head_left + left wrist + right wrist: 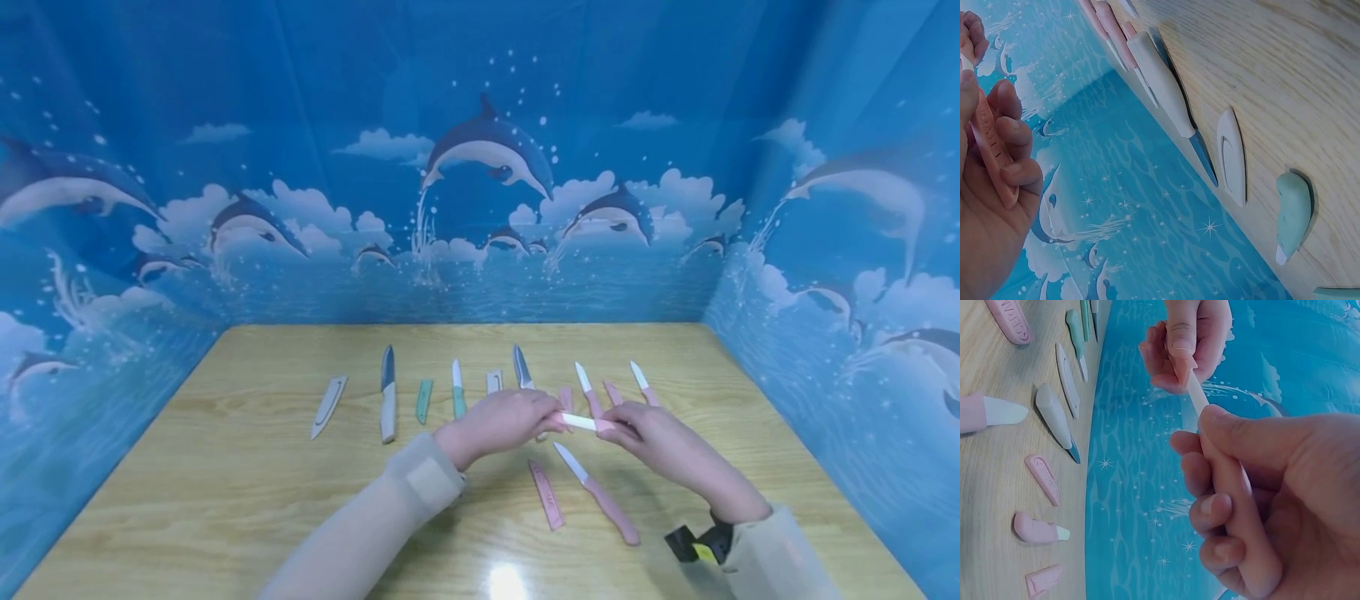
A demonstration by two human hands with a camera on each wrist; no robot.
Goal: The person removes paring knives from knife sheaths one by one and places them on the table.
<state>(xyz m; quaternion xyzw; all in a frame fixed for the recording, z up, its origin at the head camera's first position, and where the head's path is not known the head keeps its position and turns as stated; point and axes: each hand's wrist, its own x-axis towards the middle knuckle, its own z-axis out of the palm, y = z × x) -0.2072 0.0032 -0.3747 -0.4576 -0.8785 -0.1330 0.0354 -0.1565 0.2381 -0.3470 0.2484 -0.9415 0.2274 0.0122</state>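
My right hand [656, 437] grips the pink handle of a paring knife [1235, 494], fingers wrapped round it. My left hand [513, 417] holds a pink blade sheath [991, 150] with raised lettering, thumb on one side and fingers curled about the other. Between the hands runs the knife's white blade [579, 422], its tip end inside the sheath's mouth and the rest bare. Both hands are raised over the table. Just below them on the tabletop lie another pink sheath [545, 493] and a pink-handled knife [611, 508] with its blade bare.
Across the wooden table [225, 467] lie a white sheath [327, 408], a white-handled knife [387, 400], a green sheath [423, 401] and a green-handled knife [458, 392]. Farther right are another white-handled knife [522, 367], pink-handled knives [642, 383] and pink sheaths [613, 392]. Dolphin-print curtains [300, 283] surround the table.
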